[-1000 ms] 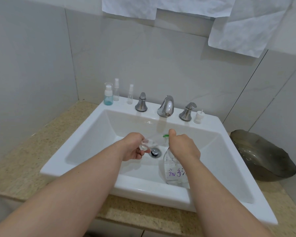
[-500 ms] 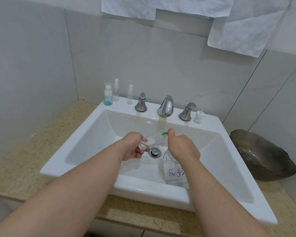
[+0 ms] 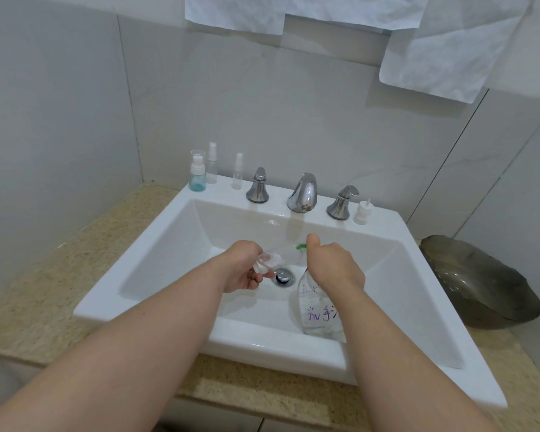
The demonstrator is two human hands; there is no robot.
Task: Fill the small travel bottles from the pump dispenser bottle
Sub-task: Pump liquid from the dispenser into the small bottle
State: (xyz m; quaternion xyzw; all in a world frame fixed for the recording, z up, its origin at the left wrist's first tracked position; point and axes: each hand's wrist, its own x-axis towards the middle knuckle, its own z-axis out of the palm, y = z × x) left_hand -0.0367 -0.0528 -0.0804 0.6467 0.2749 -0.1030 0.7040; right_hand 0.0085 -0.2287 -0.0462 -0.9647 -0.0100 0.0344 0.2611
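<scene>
Head view is catching you mid-fill: your left hand (image 3: 243, 271) is pinching a clear travel bottle (image 3: 270, 261) above the sink (image 3: 169, 251) drain, and your right hand (image 3: 335, 268) is curling round the pump dispenser bottle (image 3: 315, 310), thumb raised. The next press is probably needing the nozzle over the bottle's mouth.

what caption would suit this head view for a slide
Over the sink, right hand grips the pump dispenser bottle while left hand holds a small travel bottle.
</scene>
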